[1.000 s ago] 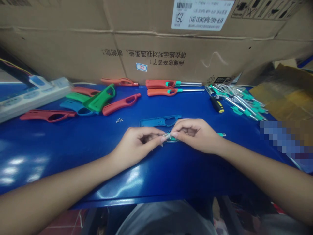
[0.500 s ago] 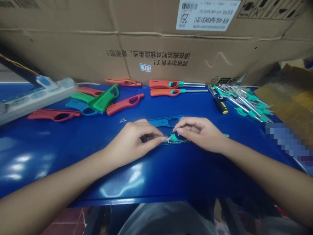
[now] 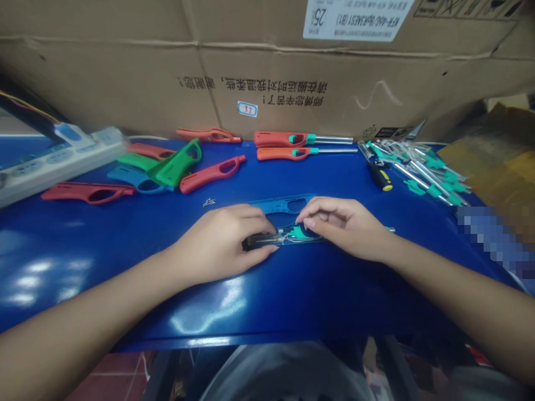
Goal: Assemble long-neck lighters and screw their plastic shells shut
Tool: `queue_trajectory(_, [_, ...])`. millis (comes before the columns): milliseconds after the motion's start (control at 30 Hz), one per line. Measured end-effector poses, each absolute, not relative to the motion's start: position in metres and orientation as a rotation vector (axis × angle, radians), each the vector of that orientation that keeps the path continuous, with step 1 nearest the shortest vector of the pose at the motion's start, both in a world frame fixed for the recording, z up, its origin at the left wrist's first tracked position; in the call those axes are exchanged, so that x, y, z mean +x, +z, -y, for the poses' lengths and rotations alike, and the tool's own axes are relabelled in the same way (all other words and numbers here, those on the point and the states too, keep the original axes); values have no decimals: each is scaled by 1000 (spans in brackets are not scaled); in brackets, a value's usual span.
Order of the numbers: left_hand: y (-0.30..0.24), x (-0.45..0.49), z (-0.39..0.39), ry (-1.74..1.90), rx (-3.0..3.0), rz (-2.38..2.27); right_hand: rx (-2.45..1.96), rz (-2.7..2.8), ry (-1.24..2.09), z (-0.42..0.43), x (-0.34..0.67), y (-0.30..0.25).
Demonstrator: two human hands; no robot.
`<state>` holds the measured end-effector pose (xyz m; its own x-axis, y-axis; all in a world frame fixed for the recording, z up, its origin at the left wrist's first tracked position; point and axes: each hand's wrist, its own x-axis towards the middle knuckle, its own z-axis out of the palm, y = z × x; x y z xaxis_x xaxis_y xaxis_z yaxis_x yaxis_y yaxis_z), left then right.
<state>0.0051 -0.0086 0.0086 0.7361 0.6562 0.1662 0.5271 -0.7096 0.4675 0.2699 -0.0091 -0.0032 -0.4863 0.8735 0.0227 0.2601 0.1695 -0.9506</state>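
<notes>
White and set at an angle, a power strip (image 3: pixel 54 164) lay at the far left of the blue worktop (image 3: pixel 137 223); next came red, green and blue handle shells (image 3: pixel 177 167), some overlapping; small metal pieces (image 3: pixel 209 203) lay just behind the left hand (image 3: pixel 225 239), whose thumb and fingers bent round either side of a clear tube (image 3: pixel 266 239), though whether they gripped it could not be told; behind lay a blue half-shell (image 3: pixel 273 206); two orange-red lighters (image 3: pixel 281 146) lay farther back; a teal part (image 3: pixel 300 231) sat between the hands; the right hand (image 3: pixel 346 225) curled at its right end, thumb near forefinger, any pinch unclear; a black-and-yellow screwdriver (image 3: pixel 379 176) lay beside heaped metal tubes (image 3: pixel 424 170).
</notes>
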Motion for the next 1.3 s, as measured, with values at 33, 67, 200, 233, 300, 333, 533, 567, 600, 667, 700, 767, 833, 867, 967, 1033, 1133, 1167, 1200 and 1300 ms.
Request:
queue_trajectory(33, [9,4,9,430,2550,-915,-1060,1869,1305,10,270,-3])
queue_trajectory(67, [10,4,9,412,2548,-920,-1045,1891,1273,10,270,-4])
queue_trajectory(200, [9,2,8,427,2512,-878,-957,2088,998,12,270,-6])
queue_trajectory(233, [9,3,7,442,2508,-863,-923,2161,895,12,271,-6])
queue_trajectory(300, [8,3,7,454,2509,-842,-836,2323,696,13,272,-6])
queue_trajectory(333, [7,3,7,453,2515,-837,-787,2401,614,13,273,-6])
queue_trajectory(533, [8,3,10,411,2561,-855,-651,2675,366,11,278,-5])
queue_trajectory(567, [9,3,11,401,2569,-864,-649,2689,340,11,278,-6])
queue_trajectory(600, [9,3,11,390,2577,-874,-645,2700,318,11,279,-6])
queue_trajectory(667, [10,3,12,374,2594,-893,-628,2722,283,11,280,-6])
queue_trajectory(700, [10,3,12,373,2601,-899,-616,2733,271,11,280,-6])
queue_trajectory(767, [9,4,12,382,2612,-903,-610,2763,249,13,281,-4])
queue_trajectory(833, [8,4,11,393,2618,-895,-626,2805,223,14,281,-2])
queue_trajectory(867, [7,4,11,395,2620,-890,-639,2827,204,15,280,0])
queue_trajectory(967, [5,4,11,398,2629,-891,-671,2889,118,20,276,3])
queue_trajectory(1033, [5,4,11,401,2639,-895,-683,2912,40,24,272,4])
queue_trajectory(1133, [5,4,12,392,2652,-908,-722,2902,-49,31,265,3])
queue_trajectory(1167, [5,4,12,388,2657,-917,-737,2897,-62,33,263,3])
queue_trajectory(1200, [6,5,13,385,2662,-925,-745,2898,-72,35,262,3])
queue_trajectory(1300, [6,5,14,378,2666,-941,-759,2915,-122,38,260,1])
